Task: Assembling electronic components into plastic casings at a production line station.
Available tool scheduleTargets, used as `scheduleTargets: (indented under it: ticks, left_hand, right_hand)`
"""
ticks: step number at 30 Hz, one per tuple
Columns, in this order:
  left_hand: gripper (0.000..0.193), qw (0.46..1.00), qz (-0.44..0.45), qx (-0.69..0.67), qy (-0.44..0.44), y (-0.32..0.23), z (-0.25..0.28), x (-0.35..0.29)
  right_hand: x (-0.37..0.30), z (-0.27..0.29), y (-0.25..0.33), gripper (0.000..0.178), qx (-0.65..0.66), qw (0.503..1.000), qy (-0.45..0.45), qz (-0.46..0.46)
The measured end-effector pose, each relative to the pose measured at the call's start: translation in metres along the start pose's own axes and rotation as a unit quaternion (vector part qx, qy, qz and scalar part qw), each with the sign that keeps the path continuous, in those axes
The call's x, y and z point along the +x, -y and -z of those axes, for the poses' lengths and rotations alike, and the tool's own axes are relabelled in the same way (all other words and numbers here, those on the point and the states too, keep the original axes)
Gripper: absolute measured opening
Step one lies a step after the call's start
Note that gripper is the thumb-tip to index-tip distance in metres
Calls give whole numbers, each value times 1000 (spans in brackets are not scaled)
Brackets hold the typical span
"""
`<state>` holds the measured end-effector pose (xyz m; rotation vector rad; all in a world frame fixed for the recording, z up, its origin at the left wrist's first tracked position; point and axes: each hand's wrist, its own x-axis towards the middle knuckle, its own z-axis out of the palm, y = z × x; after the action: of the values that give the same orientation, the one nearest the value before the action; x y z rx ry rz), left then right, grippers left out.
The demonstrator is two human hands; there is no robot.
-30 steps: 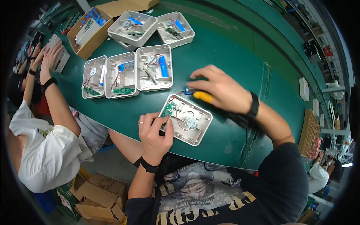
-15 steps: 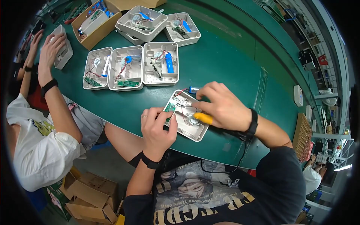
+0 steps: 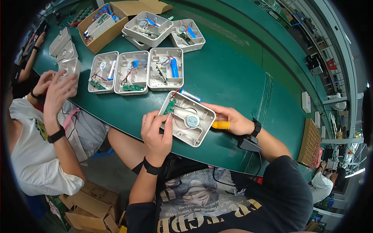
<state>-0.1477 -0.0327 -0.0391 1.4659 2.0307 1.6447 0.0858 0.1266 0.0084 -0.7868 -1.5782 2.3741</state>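
Note:
In front of me a light grey plastic housing (image 3: 182, 138) lies tilted on the bench, its hollow side up. Inside it sit a round silver disc (image 3: 192, 121) with thin wires and a small green circuit board (image 3: 170, 107) at the left end. A blue cylindrical battery (image 3: 190, 95), wired to the housing, rests against its far edge. My left hand (image 3: 157, 130) grips the near left side, fingertips beside the board. My right hand (image 3: 232, 120) is closed on the right end, a yellow finger cot on one finger; some fingertips are hidden behind the wall.
Three similar housings (image 3: 132, 90) with boards and batteries stand in a row beyond. More housings (image 3: 149, 35) and a cardboard box (image 3: 94, 44) of parts are farther back. At left, a co-worker's hands (image 3: 58, 87) hold another housing. A cable hangs from a black device at my right wrist.
My right hand has left the round disc and moved to the housing's right end, uncovering the disc. The battery now lies along the far edge. The co-worker's hands came nearer their body.

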Motion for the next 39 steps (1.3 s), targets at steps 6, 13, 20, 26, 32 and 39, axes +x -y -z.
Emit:
scheduleTargets:
  ticks: [6, 13, 20, 26, 32, 39]
  left_hand:
    - [7, 1000, -3, -24, 8, -1, 0, 1]
    - [8, 1000, -19, 3, -6, -2, -2, -2]
    - [9, 997, -59, 38, 12, -5, -3, 2]
    - [12, 989, -119, 47, 77, 2, 3, -1]
    - [11, 989, -124, 24, 78, 2, 2, 1]
    - [10, 990, -115, 46, 62, 2, -1, 4]
  right_hand:
    - [13, 6, -15, 28, -116, 993, 31, -3]
    - [12, 8, 24, 24, -487, 868, 69, 68]
    - [18, 31, 65, 30, -570, 770, -130, 256]
    - [87, 1, 54, 37, -655, 729, 88, 178]
    - [55, 7, 79, 39, -602, 794, 76, 43]
    - [16, -30, 57, 43, -385, 921, -35, 52]
